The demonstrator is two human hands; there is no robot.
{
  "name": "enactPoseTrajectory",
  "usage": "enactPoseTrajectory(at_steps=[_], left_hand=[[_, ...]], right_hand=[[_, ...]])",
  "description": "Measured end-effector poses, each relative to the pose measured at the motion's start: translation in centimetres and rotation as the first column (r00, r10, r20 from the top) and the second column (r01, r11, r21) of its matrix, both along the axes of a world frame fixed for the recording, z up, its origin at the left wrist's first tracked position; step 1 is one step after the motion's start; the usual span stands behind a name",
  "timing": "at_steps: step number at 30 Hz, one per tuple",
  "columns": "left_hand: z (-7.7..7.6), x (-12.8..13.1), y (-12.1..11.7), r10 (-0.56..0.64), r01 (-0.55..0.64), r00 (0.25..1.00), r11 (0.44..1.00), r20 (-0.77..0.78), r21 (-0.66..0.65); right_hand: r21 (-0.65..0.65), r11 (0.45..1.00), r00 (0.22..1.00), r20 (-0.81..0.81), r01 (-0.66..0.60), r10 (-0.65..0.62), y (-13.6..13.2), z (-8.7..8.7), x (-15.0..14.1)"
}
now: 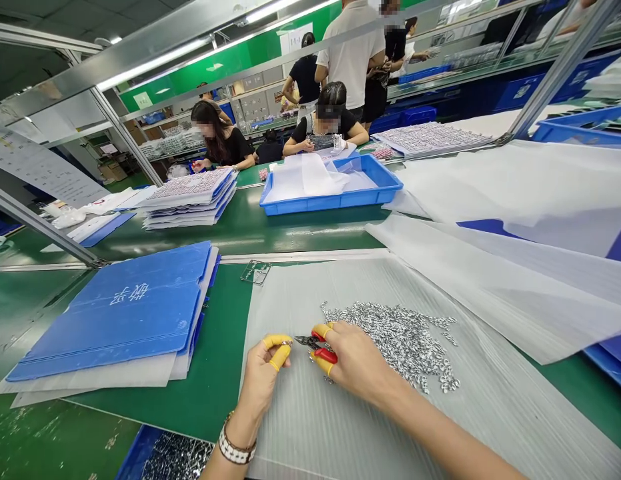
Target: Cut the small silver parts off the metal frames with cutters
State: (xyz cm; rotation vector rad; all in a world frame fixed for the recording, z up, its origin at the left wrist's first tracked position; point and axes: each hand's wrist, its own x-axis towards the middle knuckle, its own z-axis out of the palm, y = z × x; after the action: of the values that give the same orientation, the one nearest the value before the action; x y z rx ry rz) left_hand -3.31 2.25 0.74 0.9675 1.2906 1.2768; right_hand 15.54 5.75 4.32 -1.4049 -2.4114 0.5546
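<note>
Left hand: closed, with yellow finger cots worn on thumb and forefinger; a tiny silver piece appears pinched between them, though it is too small to make out clearly. A beaded bracelet is worn at the wrist.

Right hand: closed around red-handled side cutters, with yellow finger cots also worn; the steel tips are pointed at the left fingertips, just beside them.

Loose parts: a heap of small silver metal parts is spread on a translucent corrugated plastic sheet, just beyond the right hand.

Counter: a folded blue plastic folder is laid on the green counter, left of the sheet.

Beyond: a blue tray lined with white film and stacked sheets are placed farther along; seated co-workers are seen across the counter.
</note>
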Motion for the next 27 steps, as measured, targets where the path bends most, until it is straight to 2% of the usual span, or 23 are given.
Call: enactPoseTrajectory(at_steps=[7,14,27], left_hand=[[0.04,-0.34,-0.08,-0.04,0.063,0.986,0.988,-0.159,0.143],[-0.08,-0.71,-0.27,-0.052,0.114,0.955,0.974,-0.291,0.198],[-0.46,-0.96,-0.51,-0.044,0.147,0.928,0.956,-0.371,0.254]], right_hand=[[0.077,0.997,0.996,0.088,-0.025,0.019,-0.29,0.45,-0.05],[0.099,0.994,0.993,0.112,-0.035,0.024,-0.54,0.41,-0.06],[0.163,0.986,0.986,0.164,-0.045,0.018,-0.72,-0.01,-0.08]])
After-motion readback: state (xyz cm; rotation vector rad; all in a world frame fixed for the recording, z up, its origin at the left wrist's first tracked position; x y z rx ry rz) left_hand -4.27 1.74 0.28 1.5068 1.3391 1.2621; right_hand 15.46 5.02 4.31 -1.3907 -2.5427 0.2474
